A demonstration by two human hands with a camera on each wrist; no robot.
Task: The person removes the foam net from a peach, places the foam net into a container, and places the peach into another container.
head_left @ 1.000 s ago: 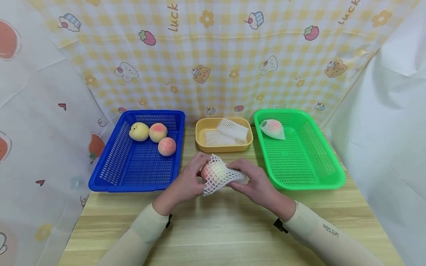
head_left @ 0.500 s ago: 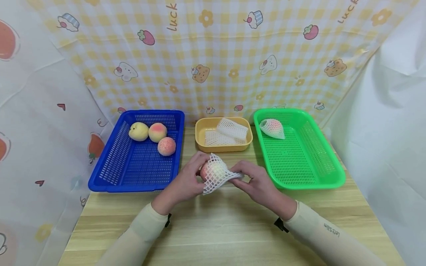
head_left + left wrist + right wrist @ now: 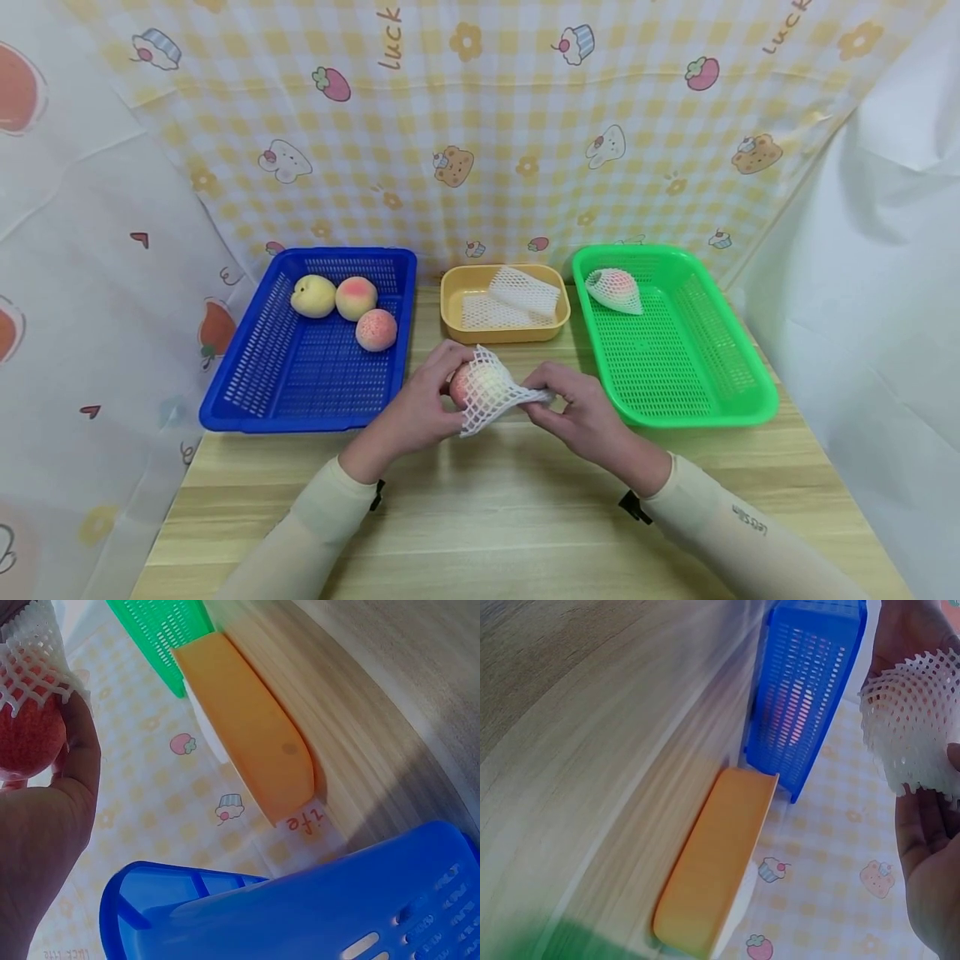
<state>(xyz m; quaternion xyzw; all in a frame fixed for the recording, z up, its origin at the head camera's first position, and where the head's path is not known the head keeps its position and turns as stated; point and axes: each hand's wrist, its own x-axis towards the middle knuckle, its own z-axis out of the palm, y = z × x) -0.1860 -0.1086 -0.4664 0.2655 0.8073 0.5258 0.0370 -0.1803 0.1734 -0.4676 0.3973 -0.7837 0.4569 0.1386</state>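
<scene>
A pink and cream peach (image 3: 486, 385) sits inside a white foam fruit net (image 3: 497, 407), above the middle of the table. My left hand (image 3: 418, 406) grips the peach and the net's open edge from the left. On the other side, my right hand (image 3: 582, 412) pinches the net's narrowed tail. In the left wrist view, the red side of the peach (image 3: 30, 742) shows out of the net's mouth, with my fingers behind it. The right wrist view shows the net (image 3: 915, 724) spread over the fruit between both hands.
At left, a blue basket (image 3: 315, 421) holds three peaches (image 3: 356, 298). A yellow-orange tray (image 3: 504, 335) with flat foam nets (image 3: 525, 292) stands at the back centre. The green basket (image 3: 697, 412) at right has one netted peach (image 3: 618, 287). Behind hangs a checked curtain (image 3: 510, 125).
The net's tail has narrowed and bunched between my right fingers, and that hand has shifted slightly right. My left hand stays around the peach.
</scene>
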